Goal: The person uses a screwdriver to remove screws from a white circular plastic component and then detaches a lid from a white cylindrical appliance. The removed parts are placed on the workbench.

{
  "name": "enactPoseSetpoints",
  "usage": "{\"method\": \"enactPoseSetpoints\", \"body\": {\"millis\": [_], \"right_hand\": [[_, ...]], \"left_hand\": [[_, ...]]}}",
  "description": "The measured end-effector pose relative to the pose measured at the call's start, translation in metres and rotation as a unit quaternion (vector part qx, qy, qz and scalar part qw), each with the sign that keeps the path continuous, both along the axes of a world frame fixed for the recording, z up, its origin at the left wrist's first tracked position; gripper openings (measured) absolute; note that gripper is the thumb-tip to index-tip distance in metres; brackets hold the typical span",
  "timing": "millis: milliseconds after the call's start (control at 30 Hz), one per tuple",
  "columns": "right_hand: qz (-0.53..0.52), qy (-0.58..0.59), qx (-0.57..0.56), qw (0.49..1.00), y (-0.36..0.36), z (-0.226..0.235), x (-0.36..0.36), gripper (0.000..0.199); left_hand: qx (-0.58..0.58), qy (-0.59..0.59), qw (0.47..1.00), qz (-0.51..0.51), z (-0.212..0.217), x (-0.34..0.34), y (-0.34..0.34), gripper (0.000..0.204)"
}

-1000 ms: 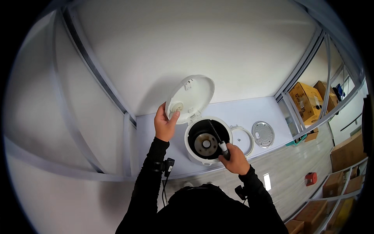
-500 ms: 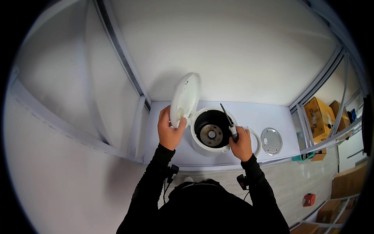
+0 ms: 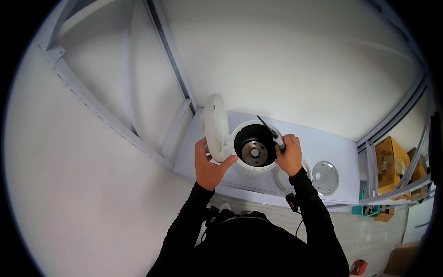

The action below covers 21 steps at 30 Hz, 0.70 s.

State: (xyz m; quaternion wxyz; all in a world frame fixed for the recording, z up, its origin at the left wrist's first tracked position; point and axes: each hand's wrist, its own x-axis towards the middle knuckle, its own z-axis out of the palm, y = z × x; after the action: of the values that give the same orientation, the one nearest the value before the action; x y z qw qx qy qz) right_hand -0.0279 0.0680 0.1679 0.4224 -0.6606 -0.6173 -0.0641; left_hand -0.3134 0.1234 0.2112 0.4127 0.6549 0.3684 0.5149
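A white rice cooker [image 3: 251,132] stands on the table with its hinged lid [image 3: 216,123] raised at the left. Inside the dark cavity shows a round metal heating plate [image 3: 254,153]. My left hand [image 3: 208,167] is closed on the lid's lower near edge, fingers behind and thumb toward the hinge. In my right hand [image 3: 289,154], over the cooker's right rim, is a slim tool [image 3: 270,127] with a grey-and-white handle and a long dark end. It slants up and left above the opening; its exact kind is unclear.
A white ring [image 3: 280,181] lies partly under my right wrist, with a perforated metal disc [image 3: 326,178] right of it. Metal frame posts [image 3: 173,55] and a pale wall bound the table [image 3: 230,183]. Cardboard boxes [image 3: 391,166] and a teal basket [image 3: 366,210] are beyond it, right.
The view has shifted. The lid stands more edge-on, and my left thumb has moved toward the hinge. The tool in my right hand has turned, showing more of its flat dark end.
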Motion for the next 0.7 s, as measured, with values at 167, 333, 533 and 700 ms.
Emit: {"method": "enactPoseSetpoints", "body": {"millis": [167, 333, 533, 700], "right_hand": [[0.096, 0.244, -0.073, 0.962, -0.033, 0.036, -0.042, 0.019], [0.226, 0.348, -0.034, 0.909, -0.033, 0.049, -0.072, 0.018], [0.252, 0.252, 0.014, 0.934, -0.007, 0.038, -0.101, 0.028], [0.251, 0.304, -0.008, 0.919, 0.014, 0.048, -0.13, 0.031]], "left_hand": [[-0.021, -0.13, 0.99, -0.054, -0.016, -0.014, -0.001, 0.069], [-0.099, -0.196, 0.975, -0.034, -0.011, -0.016, -0.004, 0.059], [-0.087, -0.138, 0.985, -0.051, -0.023, -0.024, 0.018, 0.05], [-0.056, -0.097, 0.986, -0.121, -0.024, -0.036, 0.031, 0.042]]}}
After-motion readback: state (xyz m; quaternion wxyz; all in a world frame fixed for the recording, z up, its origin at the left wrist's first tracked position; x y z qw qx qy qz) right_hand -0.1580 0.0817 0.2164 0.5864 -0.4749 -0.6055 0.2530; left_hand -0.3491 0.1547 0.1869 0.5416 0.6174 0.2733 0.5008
